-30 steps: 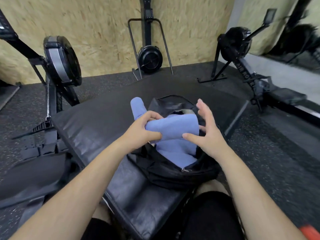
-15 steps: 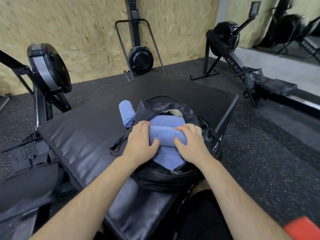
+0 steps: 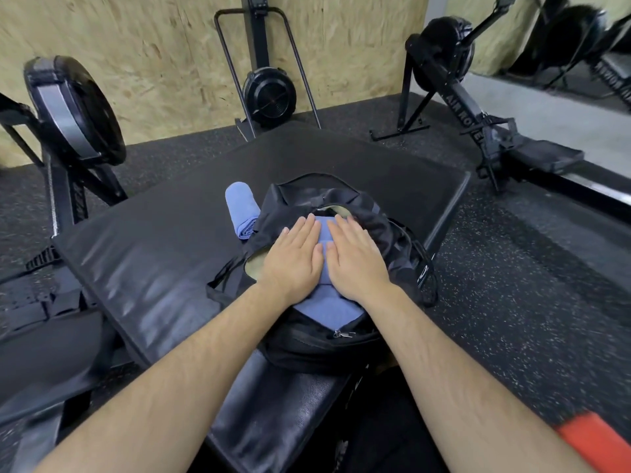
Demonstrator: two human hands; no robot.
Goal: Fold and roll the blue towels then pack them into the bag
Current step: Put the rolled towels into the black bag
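Hands: two, both bare, side by side just above the middle of the frame, forearms reaching in from the lower edge.
Left hand (image 3: 293, 257): flat, palm down, fingers straight and together, pressing on blue cloth in the bag's mouth; it grips nothing.
Right hand (image 3: 355, 261): the same pose, flat with fingers straight, pressing down just beside the left; the thumbs almost touch.
Towel in the bag (image 3: 327, 308): blue, directly under both palms, showing in the strip between the hands and again below the wrists. Whether this is one towel or several cannot be told.
Rolled towel (image 3: 240, 209): one, blue, lying outside the bag, against its left side, up and to the left of the left hand.
Bag (image 3: 386, 227): one, black, unzipped, around both hands at frame centre; one metal zip pull (image 3: 341, 333) shows on its near rim.
Pad (image 3: 153, 254): one large black padded platform under the bag and rolled towel.
Exercise machines: three, black, each with a round fan wheel; one at upper left (image 3: 73, 107), one at top centre (image 3: 269, 93), one at upper right (image 3: 457, 63).
Surroundings: speckled black floor (image 3: 512, 285); chipboard wall (image 3: 153, 46) along the top.
Red object (image 3: 597, 442): one, blurred, lower right corner.
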